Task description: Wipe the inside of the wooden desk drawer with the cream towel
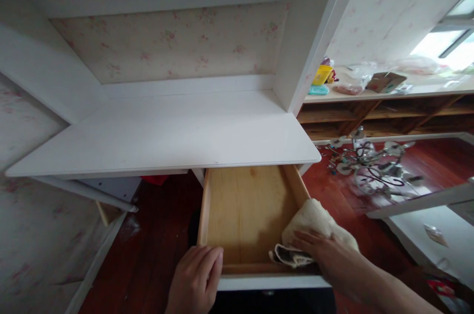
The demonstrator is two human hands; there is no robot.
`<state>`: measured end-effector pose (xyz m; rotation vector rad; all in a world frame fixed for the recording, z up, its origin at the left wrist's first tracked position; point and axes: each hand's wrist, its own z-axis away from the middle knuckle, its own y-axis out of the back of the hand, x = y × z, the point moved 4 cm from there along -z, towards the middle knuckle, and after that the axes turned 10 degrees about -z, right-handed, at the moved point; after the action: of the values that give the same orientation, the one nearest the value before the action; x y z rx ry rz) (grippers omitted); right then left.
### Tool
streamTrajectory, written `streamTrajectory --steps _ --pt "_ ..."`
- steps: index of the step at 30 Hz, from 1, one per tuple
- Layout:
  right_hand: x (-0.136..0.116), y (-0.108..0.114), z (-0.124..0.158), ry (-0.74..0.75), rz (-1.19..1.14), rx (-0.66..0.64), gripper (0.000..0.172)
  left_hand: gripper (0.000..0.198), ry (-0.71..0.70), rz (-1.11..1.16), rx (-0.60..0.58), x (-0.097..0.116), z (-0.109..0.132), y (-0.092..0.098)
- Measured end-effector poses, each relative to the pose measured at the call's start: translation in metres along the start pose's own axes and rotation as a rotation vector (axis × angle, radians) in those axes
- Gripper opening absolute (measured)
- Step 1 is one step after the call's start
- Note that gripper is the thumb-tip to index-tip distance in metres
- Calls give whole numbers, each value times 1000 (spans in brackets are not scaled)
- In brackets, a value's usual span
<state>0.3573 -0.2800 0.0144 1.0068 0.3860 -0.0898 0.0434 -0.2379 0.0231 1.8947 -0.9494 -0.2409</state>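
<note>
A pale wooden drawer stands pulled out from under a white desk top. My left hand rests on the drawer's white front edge at its near left corner, fingers curled over the rim. My right hand presses a cream cloth against the drawer's right wall and near right corner, fingers closed on the bunched fabric. The cloth drapes over the wall's top edge.
A white shelf upright rises at the desk's right end. A metal chandelier lies on the red wooden floor to the right. A wooden shelf beyond carries a yellow box, a cardboard box and plastic bags. White boards lie at the right.
</note>
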Motion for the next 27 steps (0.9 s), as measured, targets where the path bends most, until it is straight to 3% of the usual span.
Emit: streamTrajectory --steps 2,8,14,17,22,27 --pt "5 0 -6 -53 -21 -33 82 17 -4 -18 -17 1 -1 -1" --pt "6 5 -26 -88 60 37 89 25 36 -95 -92 0 -2 -11" --pt "-6 17 -70 -30 104 196 76 35 147 -181 -457 -3 4 -24" --pt "2 21 -101 -27 183 272 71 39 182 -254 -571 -4 8 -26" --pt "34 29 -135 7 381 370 62 42 199 -282 -584 -3 16 -29" --pt "58 43 -139 183 451 374 53 42 229 -273 -592 -2 17 -28"
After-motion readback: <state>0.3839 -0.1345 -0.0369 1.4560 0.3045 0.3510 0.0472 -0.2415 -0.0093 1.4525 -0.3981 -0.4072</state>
